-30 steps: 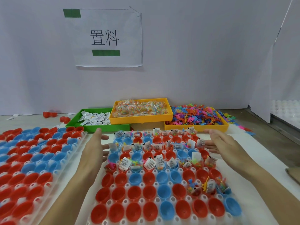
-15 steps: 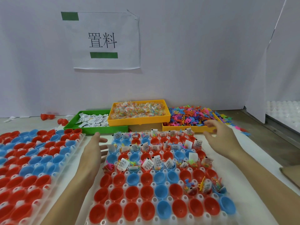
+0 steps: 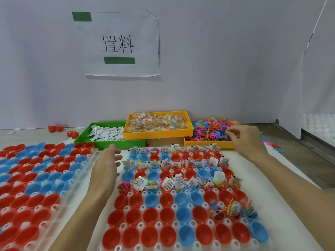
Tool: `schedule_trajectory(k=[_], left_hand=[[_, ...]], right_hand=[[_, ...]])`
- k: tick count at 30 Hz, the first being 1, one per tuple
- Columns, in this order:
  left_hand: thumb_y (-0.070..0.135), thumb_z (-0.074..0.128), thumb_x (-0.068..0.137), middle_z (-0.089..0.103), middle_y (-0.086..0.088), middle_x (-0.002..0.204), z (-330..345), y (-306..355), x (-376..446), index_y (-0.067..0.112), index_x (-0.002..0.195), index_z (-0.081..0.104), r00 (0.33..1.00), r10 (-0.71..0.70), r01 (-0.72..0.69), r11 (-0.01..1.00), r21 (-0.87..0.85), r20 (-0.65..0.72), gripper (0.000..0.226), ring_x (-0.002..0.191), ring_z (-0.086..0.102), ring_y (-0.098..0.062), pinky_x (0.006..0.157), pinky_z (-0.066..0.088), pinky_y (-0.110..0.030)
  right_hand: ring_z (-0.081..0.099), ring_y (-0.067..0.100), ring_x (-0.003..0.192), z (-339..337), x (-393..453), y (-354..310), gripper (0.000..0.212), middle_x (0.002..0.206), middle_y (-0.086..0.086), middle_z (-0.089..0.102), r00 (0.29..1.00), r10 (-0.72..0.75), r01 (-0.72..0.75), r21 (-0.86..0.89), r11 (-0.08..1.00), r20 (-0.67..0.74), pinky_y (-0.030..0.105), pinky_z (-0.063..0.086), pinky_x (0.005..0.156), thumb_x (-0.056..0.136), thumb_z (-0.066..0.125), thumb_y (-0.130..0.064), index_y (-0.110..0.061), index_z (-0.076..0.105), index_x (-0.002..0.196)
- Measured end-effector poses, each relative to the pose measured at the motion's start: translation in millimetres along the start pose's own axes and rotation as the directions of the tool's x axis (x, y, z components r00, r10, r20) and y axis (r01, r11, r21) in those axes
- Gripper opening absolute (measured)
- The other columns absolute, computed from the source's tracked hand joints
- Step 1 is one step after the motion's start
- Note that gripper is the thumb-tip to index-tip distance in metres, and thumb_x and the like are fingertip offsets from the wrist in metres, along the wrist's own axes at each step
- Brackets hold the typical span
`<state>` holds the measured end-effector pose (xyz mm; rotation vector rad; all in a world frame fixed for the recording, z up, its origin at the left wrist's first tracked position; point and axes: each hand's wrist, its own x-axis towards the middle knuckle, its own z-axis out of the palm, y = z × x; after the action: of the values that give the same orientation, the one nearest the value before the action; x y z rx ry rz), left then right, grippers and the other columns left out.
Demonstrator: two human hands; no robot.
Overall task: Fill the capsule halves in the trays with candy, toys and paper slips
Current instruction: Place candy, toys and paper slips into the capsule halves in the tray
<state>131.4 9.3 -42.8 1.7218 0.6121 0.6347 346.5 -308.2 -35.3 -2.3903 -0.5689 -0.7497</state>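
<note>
A white plastic tray [image 3: 159, 193] of red and blue capsule halves [image 3: 186, 199] is seen at lower centre; its upper rows are filled with slips, candy and toys. At its left edge the left hand [image 3: 106, 172] is held flat, fingers straight and together. In the right yellow bin [image 3: 204, 144], centre right, the heaped colourful plastic toys [image 3: 208, 131] are pinched at by the right hand [image 3: 243, 140], fingertips curled.

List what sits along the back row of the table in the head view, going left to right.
Loose red capsule halves → green bin of paper slips → yellow bin of candy packets → yellow bin of coloured toys, with the right hand reaching into it.
</note>
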Motion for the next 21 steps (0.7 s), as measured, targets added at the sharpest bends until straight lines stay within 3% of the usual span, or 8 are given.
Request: schedule_trajectory(k=[4,7,9,11,15,18,21], left_hand=[[0.043,0.024,0.106,0.062,0.001,0.112,-1.4,2.7,-4.6,0.023,0.111,0.057,0.995,0.102,-0.100,0.992,0.072,-0.017,0.038,0.109,0.056,-0.021,0.096,0.047,-0.049],[0.039,0.030,0.106,0.062,0.007,0.108,-1.0,8.7,-10.4,0.029,0.105,0.056,0.982,0.185,-0.181,0.980,0.088,-0.041,0.028,0.108,0.057,-0.019,0.098,0.047,-0.051],[0.036,0.036,0.105,0.063,0.008,0.107,-0.3,14.6,-15.7,0.034,0.100,0.055,0.970,0.237,-0.233,0.970,0.063,-0.057,0.020,0.107,0.058,-0.016,0.093,0.048,-0.045],[0.034,0.042,0.103,0.065,0.009,0.106,-0.2,21.1,-21.2,0.038,0.098,0.055,0.957,0.285,-0.283,0.958,0.034,-0.054,0.015,0.104,0.059,-0.013,0.087,0.049,-0.039],[0.036,0.051,0.095,0.069,0.010,0.097,0.3,32.5,-31.3,0.034,0.095,0.061,0.933,0.361,-0.361,0.933,0.019,-0.005,0.010,0.097,0.063,-0.008,0.080,0.051,-0.035],[0.018,0.057,0.096,0.071,0.014,0.086,1.5,39.9,-41.0,0.032,0.088,0.068,0.894,0.435,-0.443,0.894,0.070,0.106,0.019,0.089,0.065,-0.003,0.074,0.052,-0.025],[0.014,0.063,0.091,0.073,0.012,0.083,5.2,45.3,-53.2,0.026,0.087,0.074,0.840,0.478,-0.511,0.857,0.076,0.258,0.017,0.085,0.068,-0.009,0.073,0.056,-0.030]], right_hand=[[0.061,0.014,0.074,-3.8,-8.8,-10.1,0.014,0.091,0.013,0.076,0.995,0.043,-0.033,0.108,0.994,-0.089,0.023,0.046,0.071,0.093,0.066,-0.008,-0.002,0.077,0.100],[0.060,0.005,0.076,-11.2,-21.3,-23.9,0.017,0.095,0.007,0.074,0.988,0.106,-0.081,0.218,0.973,-0.109,0.009,0.042,0.068,0.093,0.067,-0.008,-0.007,0.075,0.108],[0.063,0.000,0.080,-20.0,-30.8,-36.6,0.020,0.094,-0.004,0.072,0.995,0.101,-0.094,0.284,0.954,-0.009,0.005,0.042,0.067,0.093,0.067,-0.007,-0.017,0.075,0.108],[0.067,0.003,0.081,-31.0,-40.5,-52.6,0.019,0.088,-0.010,0.072,0.989,0.041,-0.086,0.331,0.940,0.140,0.011,0.049,0.069,0.091,0.070,-0.009,-0.026,0.074,0.099],[0.073,0.009,0.076,-56.0,-56.5,-86.8,0.016,0.078,-0.008,0.075,0.942,-0.103,-0.070,0.489,0.869,0.319,0.020,0.059,0.072,0.086,0.074,-0.008,-0.024,0.073,0.087],[0.074,0.011,0.076,-66.3,-66.2,-104.2,0.014,0.079,-0.004,0.076,0.900,-0.167,-0.115,0.589,0.800,0.403,0.018,0.057,0.071,0.087,0.073,-0.006,-0.019,0.073,0.083],[0.073,0.008,0.076,-69.5,-70.9,-114.4,0.010,0.079,-0.006,0.076,0.869,-0.207,-0.131,0.612,0.780,0.450,0.014,0.054,0.069,0.088,0.073,-0.009,-0.018,0.075,0.083]])
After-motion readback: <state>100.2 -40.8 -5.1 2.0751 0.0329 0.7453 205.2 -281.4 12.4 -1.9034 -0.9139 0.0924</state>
